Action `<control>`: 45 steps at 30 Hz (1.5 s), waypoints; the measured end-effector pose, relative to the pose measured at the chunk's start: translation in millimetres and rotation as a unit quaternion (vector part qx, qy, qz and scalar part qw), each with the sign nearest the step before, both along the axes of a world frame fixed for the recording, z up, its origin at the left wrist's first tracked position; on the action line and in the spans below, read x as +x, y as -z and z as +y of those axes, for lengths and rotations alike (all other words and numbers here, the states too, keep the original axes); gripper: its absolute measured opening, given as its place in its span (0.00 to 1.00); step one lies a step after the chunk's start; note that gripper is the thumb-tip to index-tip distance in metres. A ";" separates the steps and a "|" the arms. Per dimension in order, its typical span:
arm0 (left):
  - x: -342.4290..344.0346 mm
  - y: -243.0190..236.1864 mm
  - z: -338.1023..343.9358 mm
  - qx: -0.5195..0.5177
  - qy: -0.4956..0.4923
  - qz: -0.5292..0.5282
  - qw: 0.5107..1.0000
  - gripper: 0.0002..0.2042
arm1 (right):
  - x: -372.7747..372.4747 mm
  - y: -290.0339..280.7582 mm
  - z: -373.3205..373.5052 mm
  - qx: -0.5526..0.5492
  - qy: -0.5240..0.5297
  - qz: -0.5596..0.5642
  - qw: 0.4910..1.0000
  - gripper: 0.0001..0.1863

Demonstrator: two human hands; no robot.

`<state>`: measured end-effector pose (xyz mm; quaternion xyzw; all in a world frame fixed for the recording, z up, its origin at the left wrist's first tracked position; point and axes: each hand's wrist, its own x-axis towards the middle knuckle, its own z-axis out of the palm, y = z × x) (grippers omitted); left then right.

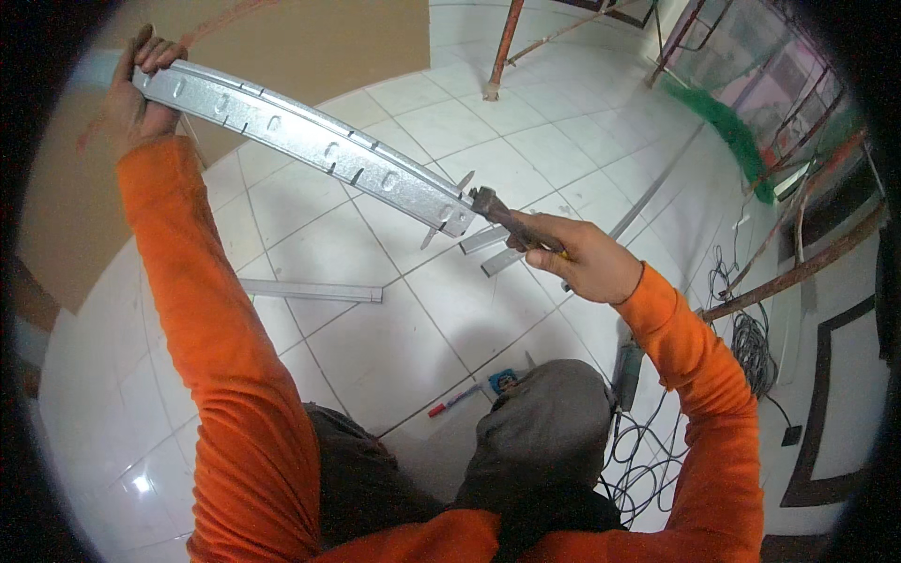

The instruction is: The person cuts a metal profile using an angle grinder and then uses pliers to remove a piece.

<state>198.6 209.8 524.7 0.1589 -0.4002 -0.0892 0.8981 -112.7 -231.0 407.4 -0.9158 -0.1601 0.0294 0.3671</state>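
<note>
The fisheye head view looks down and forward from above the knees [544, 418], near enough to catch left hand [131, 98] and right hand [596, 258] (straight edges bow toward its rim). Beyond them it takes in tiled floor [422, 333]

Metal channel [300, 136] silver-gray w/ dk edge slits & ovals; tool [502, 215] dk w/ yellow bit; 2 sleeves [225, 328] orange; trousers [540, 422] dk gray; floor [413, 328] white w/ dk grid; netting [721, 129] green; board [310, 47] tan w/ red marks.
</note>
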 end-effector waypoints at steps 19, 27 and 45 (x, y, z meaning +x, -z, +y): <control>-23.7 -6.4 -46.5 0.046 -0.064 -0.008 0.997 0.12 | 4.5 -18.0 -0.8 -0.275 -0.071 -0.050 0.958 0.25; -30.6 -2.2 -52.9 0.037 -0.050 0.025 0.998 0.10 | 11.3 -12.4 5.5 -0.316 -0.108 -0.095 0.938 0.28; -12.4 10.0 -72.0 0.099 0.015 -0.004 0.995 0.10 | 12.1 1.7 8.5 -0.334 -0.151 -0.109 0.924 0.24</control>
